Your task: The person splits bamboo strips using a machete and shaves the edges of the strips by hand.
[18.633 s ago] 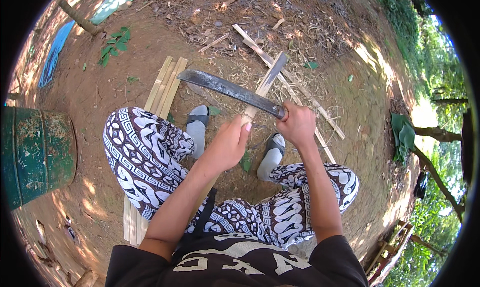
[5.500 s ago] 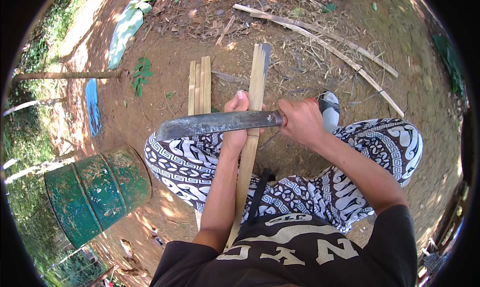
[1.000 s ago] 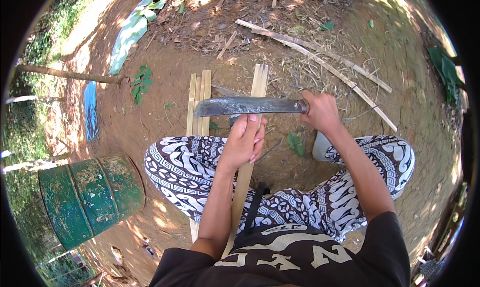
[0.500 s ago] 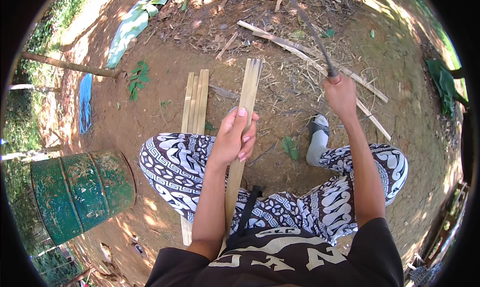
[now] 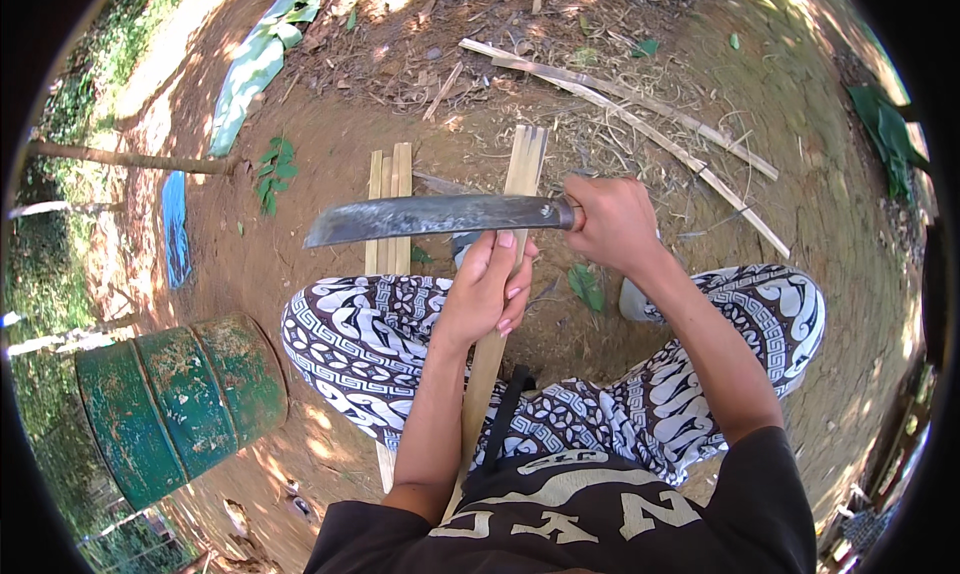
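Note:
My left hand (image 5: pixel 490 289) is closed around a long bamboo slat (image 5: pixel 484 374), thumb on top. The slat runs from my lap, and its far end shows dark lines like splits. In my right hand (image 5: pixel 612 222) is the handle of a machete (image 5: pixel 430 216). Its broad grey blade lies sideways across the slat, just beyond my left thumb, with the tip toward the left. Whether the blade touches the slat I cannot tell. Several bamboo strips (image 5: pixel 402 174) lie side by side beyond my left knee, partly hidden by the blade.
Loose bamboo strips (image 5: pixel 660 109) lie on the dirt at the far right, among shavings (image 5: pixel 590 124). A rusty green drum (image 5: pixel 185 404) is at the left, near a thin trunk (image 5: pixel 130 157) and a blue strip of material (image 5: pixel 176 229). A leafy sprig (image 5: pixel 275 174) lies on the ground.
My right hand has come down and leftward, swinging the machete from pointing away to lying across the slat. My left hand and the slat have shifted slightly right.

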Demonstrator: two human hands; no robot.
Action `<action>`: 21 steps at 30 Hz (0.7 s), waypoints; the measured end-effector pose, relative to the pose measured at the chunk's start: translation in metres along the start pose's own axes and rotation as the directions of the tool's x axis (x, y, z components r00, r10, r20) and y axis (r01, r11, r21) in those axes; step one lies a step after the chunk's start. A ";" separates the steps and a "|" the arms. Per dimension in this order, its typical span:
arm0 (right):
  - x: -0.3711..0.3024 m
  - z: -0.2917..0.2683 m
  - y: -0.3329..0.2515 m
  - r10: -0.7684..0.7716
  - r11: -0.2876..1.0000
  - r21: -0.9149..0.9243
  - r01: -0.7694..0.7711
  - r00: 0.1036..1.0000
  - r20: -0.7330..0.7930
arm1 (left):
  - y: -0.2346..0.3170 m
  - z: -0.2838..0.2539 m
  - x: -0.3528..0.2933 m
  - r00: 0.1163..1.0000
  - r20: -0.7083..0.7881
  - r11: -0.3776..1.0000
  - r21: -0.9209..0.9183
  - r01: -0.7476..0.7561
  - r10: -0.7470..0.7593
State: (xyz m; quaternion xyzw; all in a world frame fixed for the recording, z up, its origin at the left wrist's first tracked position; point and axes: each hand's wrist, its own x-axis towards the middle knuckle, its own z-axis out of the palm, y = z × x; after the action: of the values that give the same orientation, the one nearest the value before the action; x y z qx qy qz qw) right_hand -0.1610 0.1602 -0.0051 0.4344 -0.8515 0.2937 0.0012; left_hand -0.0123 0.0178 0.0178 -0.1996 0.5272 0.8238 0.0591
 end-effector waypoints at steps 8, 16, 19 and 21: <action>-0.001 0.010 0.020 -0.049 0.992 -0.119 0.042 0.997 -0.060 | -0.006 0.007 0.000 1.000 -0.011 0.997 0.081 -0.018 0.019; 0.019 -0.027 0.105 0.582 0.767 -0.147 -0.625 0.773 -0.253 | 0.003 -0.007 -0.007 0.998 -0.048 0.999 -0.013 -0.042 0.042; 0.011 -0.019 0.058 0.556 0.831 0.113 -0.544 0.813 -0.174 | 0.003 -0.014 0.001 0.997 -0.072 0.999 -0.022 -0.039 0.038; 0.010 -0.018 0.030 0.431 0.896 0.159 -0.415 0.899 -0.082 | 0.008 -0.008 -0.001 0.999 -0.048 1.000 -0.012 -0.024 0.023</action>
State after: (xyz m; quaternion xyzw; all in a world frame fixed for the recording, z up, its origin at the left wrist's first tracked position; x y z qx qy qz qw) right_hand -0.1944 0.1754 -0.0023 0.2201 -0.9018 0.3693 -0.0435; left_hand -0.0120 0.0072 0.0218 -0.2136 0.5257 0.8227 0.0355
